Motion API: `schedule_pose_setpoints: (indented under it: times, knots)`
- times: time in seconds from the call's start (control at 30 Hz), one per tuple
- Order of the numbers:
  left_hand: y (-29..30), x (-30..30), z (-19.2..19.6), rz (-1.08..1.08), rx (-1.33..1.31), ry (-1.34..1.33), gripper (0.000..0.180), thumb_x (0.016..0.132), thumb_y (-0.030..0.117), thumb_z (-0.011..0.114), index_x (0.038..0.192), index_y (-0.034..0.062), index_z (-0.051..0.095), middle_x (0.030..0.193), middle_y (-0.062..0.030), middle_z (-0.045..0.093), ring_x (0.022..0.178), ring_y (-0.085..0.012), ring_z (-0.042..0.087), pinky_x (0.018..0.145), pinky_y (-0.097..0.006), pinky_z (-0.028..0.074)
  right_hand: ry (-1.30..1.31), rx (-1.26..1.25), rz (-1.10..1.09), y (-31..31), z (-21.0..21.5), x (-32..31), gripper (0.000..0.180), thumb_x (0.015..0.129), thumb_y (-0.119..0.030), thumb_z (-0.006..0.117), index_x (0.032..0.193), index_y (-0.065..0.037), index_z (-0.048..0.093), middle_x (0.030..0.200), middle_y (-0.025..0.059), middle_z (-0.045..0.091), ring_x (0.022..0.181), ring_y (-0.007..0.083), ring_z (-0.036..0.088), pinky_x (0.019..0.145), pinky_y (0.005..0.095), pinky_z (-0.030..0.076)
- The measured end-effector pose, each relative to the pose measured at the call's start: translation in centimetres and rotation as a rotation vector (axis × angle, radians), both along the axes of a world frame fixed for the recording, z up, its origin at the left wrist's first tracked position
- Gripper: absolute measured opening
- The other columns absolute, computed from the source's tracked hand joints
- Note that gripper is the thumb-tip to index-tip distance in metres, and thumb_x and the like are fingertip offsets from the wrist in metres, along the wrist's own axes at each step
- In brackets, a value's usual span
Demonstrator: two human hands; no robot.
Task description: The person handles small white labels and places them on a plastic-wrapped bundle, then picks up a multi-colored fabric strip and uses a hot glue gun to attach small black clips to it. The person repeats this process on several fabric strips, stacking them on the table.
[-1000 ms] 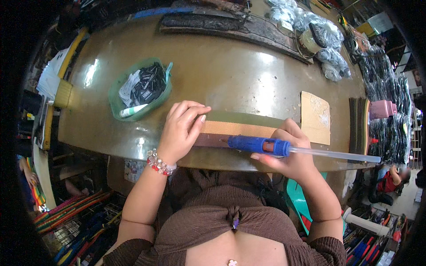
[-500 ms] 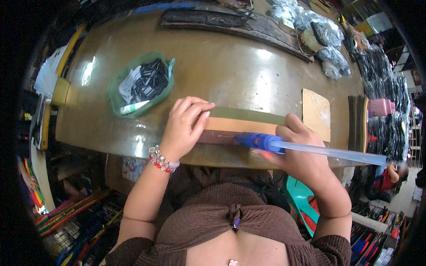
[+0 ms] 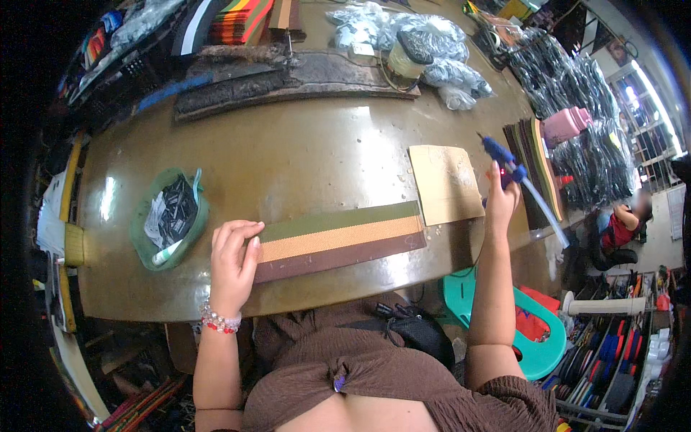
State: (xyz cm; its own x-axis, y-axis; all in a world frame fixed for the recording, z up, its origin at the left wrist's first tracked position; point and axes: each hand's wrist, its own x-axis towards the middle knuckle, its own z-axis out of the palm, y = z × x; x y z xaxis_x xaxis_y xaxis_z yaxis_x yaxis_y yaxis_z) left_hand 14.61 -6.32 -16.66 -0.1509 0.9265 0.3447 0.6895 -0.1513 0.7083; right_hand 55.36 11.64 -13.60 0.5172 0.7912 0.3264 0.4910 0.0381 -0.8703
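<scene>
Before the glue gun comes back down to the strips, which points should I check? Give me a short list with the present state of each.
1. Left hand presses the left end of the strips: ok.
2. Green strip, tan strip and brown strip lie side by side, flat: ok.
3. Right hand has a firm grip on the blue glue gun: ok.
4. Gun lifted clear of the table: ok.
5. Glue at the nozzle: cannot tell.
6. Cardboard sheet touches the strips' right end: cannot tell if it overlaps.

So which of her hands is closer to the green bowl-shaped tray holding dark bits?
Left. The left hand rests on the striped straps' end, just right of the green tray; the right hand, holding a blue glue gun, is far across the table.
</scene>
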Motion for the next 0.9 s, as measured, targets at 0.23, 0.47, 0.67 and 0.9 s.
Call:
schedule_pose_setpoints:
  times: [0.23, 0.47, 0.67, 0.9]
  knots:
    - [-0.2, 0.2, 0.8, 0.043, 0.136, 0.246, 0.020, 0.086, 0.006, 0.058, 0.103, 0.0058, 0.068, 0.115, -0.0101, 0.061, 0.116, -0.0324, 0.052, 0.102, -0.042, 0.038, -0.347, -0.281, -0.077, -0.8, -6.5, 4.1, 0.058, 0.083, -0.055, 0.064, 0.114, -0.006, 0.066, 0.109, 0.0186, 0.067, 0.103, 0.0302, 0.063, 0.094, 0.0413, 0.044]
    - [-4.0, -8.6, 5.7, 0.557, 0.182, 0.191, 0.014, 0.087, 0.003, 0.061, 0.099, 0.0018, 0.068, 0.097, -0.0120, 0.065, 0.087, -0.0244, 0.063, 0.079, -0.032, 0.050, -0.111, 0.015, -0.006, -6.9, -5.4, 3.3, 0.029, 0.094, -0.017, 0.063, 0.111, 0.004, 0.054, 0.095, 0.0061, 0.052, 0.082, 0.0147, 0.046, 0.077, 0.0289, 0.041]
    - [-2.3, -13.4, 5.5, 0.471, -0.181, 0.201, 0.014, 0.087, 0.010, 0.064, 0.095, -0.0013, 0.067, 0.085, -0.0139, 0.069, 0.077, -0.0195, 0.067, 0.073, -0.030, 0.052, -0.560, 0.121, 0.402, -10.3, -7.1, -0.5, 0.005, 0.089, -0.003, 0.060, 0.088, 0.002, 0.058, 0.080, 0.0072, 0.052, 0.069, 0.0161, 0.046, 0.061, 0.0271, 0.038]
    - [0.6, -14.5, 3.1, 0.572, -0.222, 0.370, 0.014, 0.083, 0.009, 0.065, 0.095, 0.0005, 0.066, 0.087, -0.0161, 0.070, 0.080, -0.0275, 0.070, 0.071, -0.036, 0.055, -0.395, 0.129, 0.378, -10.2, -6.5, -1.2, 0.007, 0.090, -0.004, 0.059, 0.087, 0.002, 0.058, 0.078, 0.0058, 0.051, 0.067, 0.0147, 0.045, 0.059, 0.0271, 0.037]
